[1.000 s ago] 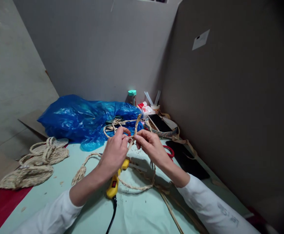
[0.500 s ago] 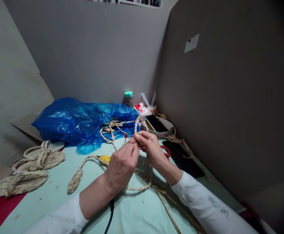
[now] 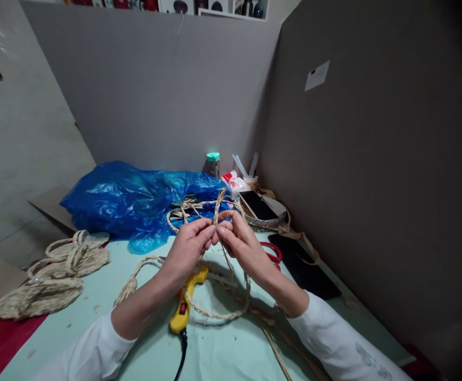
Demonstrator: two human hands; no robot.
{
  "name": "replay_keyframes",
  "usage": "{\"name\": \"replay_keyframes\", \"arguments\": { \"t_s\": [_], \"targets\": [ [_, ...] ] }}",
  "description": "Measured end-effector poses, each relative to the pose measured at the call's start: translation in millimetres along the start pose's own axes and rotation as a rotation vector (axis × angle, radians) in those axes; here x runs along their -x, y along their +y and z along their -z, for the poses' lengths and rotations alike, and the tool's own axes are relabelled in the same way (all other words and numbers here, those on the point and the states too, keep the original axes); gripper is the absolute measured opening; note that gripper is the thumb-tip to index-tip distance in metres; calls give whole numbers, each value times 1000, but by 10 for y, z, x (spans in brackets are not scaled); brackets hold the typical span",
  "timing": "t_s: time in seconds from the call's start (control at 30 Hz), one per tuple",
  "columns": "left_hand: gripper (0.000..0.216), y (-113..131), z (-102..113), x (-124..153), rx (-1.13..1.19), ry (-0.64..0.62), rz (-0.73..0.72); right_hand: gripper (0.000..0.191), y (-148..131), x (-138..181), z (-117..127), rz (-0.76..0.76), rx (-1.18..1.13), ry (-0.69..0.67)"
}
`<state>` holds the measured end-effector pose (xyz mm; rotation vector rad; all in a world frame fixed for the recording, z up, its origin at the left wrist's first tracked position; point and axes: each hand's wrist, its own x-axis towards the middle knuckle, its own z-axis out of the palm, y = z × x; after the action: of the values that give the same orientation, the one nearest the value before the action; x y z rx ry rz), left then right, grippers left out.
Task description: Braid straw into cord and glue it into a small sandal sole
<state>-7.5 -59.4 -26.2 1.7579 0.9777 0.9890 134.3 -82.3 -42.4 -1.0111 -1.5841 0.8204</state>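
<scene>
My left hand (image 3: 187,248) and my right hand (image 3: 242,242) meet above the pale green table (image 3: 223,349), fingertips pinched together on a braided straw cord (image 3: 217,202). The cord's short end stands up above my fingers. Its long part loops down over the table below my wrists, toward a small flat coil at the left. A yellow glue gun (image 3: 183,300) with a black cable lies on the table under my left forearm.
A blue plastic bag (image 3: 135,196) fills the back left. Coiled straw rope (image 3: 52,275) lies at the left edge. Red-handled scissors (image 3: 272,253), a dark phone (image 3: 306,267), a round tray (image 3: 262,211) and a green-capped bottle (image 3: 213,164) sit near the grey partition on the right.
My left hand has drawn back from over the cord to meet the right hand's fingertips, and the glue gun shows again beneath my forearm. The camera view shifted slightly.
</scene>
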Motion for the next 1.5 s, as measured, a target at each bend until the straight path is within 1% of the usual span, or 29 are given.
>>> {"name": "replay_keyframes", "arguments": {
  "t_s": [0.1, 0.17, 0.2, 0.27, 0.33, 0.43, 0.53, 0.6, 0.67, 0.73, 0.8, 0.83, 0.87, 0.97, 1.03, 1.13, 1.23, 1.3, 1.37, 1.43, 1.5],
  "targets": [
    [29, -11, 30, 15, 1, 85, -8, 15, -16, 6, 55, 99, 260, -17],
    [27, -9, 43, 23, -19, 164, -21, 9, -17, 20, 80, 169, 449, 3],
    [27, -9, 47, 23, -28, 206, -26, 9, -16, 32, 82, 209, 538, 18],
    [30, -14, 53, 16, -32, 276, -26, 16, -15, 67, 62, 300, 688, 41],
    [29, -27, 54, 1, -3, 323, -6, 23, -15, 108, 9, 399, 791, 30],
    [22, -54, 37, -18, 98, 336, 61, 30, 8, 156, -106, 525, 872, -11],
    [23, -72, 4, -19, 227, 294, 139, 31, 49, 182, -201, 578, 880, -37],
    [24, -77, -4, -19, 291, 275, 179, 28, 47, 193, -224, 570, 841, -44],
    [24, -78, 10, -25, 322, 273, 192, 23, 4, 195, -205, 526, 760, -28],
    [23, -78, 34, -32, 328, 269, 178, 25, -62, 173, -146, 431, 642, 56],
    [21, -76, 45, -32, 321, 243, 156, 27, -115, 113, -58, 286, 488, 182],
    [21, -73, 42, -26, 313, 221, 147, 27, -129, 71, -10, 209, 400, 224],
    [22, -69, 31, -17, 304, 195, 141, 28, -132, 26, 37, 138, 307, 232],
    [26, -43, -33, 24, 274, 116, 132, 36, -83, -90, 142, -14, 45, 152],
    [26, -17, -89, 56, 258, 71, 133, 38, -21, -131, 168, -74, -99, 144],
    [28, 23, -167, 106, 240, 23, 132, 37, 85, -152, 159, -114, -253, 226],
    [25, 48, -218, 158, 238, 5, 129, 36, 172, -165, 142, -120, -337, 297],
    [24, 47, -226, 182, 252, 3, 138, 36, 193, -171, 141, -123, -362, 286],
    [26, 30, -213, 184, 273, 14, 154, 36, 173, -164, 140, -127, -367, 234],
    [30, 1, -186, 158, 293, 39, 172, 35, 122, -139, 127, -133, -353, 155],
    [30, -28, -154, 113, 316, 69, 184, 32, 66, -100, 98, -138, -316, 45]
  ]
}}
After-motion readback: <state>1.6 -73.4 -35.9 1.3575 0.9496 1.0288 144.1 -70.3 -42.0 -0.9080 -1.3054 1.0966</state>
